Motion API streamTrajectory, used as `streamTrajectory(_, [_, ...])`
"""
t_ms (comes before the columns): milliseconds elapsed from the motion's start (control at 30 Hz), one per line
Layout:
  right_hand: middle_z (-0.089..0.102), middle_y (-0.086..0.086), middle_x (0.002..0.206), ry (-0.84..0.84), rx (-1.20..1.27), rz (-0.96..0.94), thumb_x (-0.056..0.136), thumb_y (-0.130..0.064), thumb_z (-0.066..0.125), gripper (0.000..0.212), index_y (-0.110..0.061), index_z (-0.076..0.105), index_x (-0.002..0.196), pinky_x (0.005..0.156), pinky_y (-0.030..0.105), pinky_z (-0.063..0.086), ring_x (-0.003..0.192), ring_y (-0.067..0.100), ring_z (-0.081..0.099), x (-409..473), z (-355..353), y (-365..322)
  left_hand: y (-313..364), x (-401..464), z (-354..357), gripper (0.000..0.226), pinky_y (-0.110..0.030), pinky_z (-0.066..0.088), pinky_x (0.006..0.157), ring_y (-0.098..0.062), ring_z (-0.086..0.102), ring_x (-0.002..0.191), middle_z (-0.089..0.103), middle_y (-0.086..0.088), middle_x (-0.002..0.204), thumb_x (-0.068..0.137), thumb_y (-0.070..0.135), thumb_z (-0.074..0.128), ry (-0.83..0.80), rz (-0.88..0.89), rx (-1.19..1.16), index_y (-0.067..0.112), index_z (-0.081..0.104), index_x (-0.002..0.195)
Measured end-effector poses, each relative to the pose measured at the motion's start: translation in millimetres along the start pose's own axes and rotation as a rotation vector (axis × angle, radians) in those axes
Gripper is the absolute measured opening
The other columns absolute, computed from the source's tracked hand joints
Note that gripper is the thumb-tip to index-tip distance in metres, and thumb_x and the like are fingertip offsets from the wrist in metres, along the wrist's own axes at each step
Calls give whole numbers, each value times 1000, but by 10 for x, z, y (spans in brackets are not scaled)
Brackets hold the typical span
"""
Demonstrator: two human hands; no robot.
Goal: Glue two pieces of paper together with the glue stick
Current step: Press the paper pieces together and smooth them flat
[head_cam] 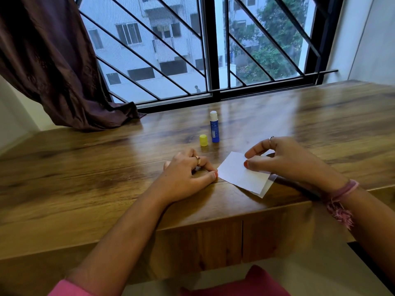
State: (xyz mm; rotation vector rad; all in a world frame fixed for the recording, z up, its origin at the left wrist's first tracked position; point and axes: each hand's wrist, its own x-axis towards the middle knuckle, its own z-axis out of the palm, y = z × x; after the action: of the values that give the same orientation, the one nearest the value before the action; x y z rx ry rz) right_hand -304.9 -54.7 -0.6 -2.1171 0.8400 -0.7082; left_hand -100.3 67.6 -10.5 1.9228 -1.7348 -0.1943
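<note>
Two white paper pieces lie stacked near the table's front edge; the top piece [237, 174] covers most of the lower piece [268, 188], whose edge peeks out at the right. My right hand [284, 161] hovers over the papers, its thumb tip touching the top piece and its fingers arched above. My left hand [188, 171] rests on the table just left of the papers, thumb tip at the paper's left corner, fingers loosely curled and holding nothing. The blue glue stick [214, 128] stands upright and uncapped behind the papers. Its yellow cap [203, 140] stands beside it on the left.
The wooden table [85, 167] runs up to a barred window [211, 50]. A dark brown curtain [53, 71] drapes onto the table's far left corner. The table's front edge lies just below the papers.
</note>
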Motion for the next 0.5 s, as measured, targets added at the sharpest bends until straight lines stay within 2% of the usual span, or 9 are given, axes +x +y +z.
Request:
streamTrajectory(67, [66,-6,97,16,-12,-4,73,-25,77,9,-24,72,82,61,19,46,78,11,65,6,5,3,4,0,14,12,-50,39,93,-9,47,98,49,11,101,82,53,59,4,5,55,43,65,87])
streamTrajectory(200, [66,-9,96,2,-64,-24,76,-24,74,8,-27,70,82,50,6,39,71,5,61,34,10,-6,7,-2,38,14,-48,40,92,-7,44,97,48,11,99,83,57,55,14,30,114,44,61,86])
streamTrajectory(400, [66,-9,92,-10,-94,-45,77,-23,74,11,-22,72,87,48,6,37,56,-4,56,55,-11,-24,5,6,48,19,-47,41,90,-7,41,99,46,11,100,85,60,49,-8,45,172,44,58,89])
streamTrajectory(500, [69,-6,88,-38,-94,-44,75,-24,76,12,-21,72,86,54,13,40,59,-1,58,54,-46,-45,5,6,51,20,-49,42,89,-8,42,99,46,10,100,85,59,49,-8,55,181,42,58,89])
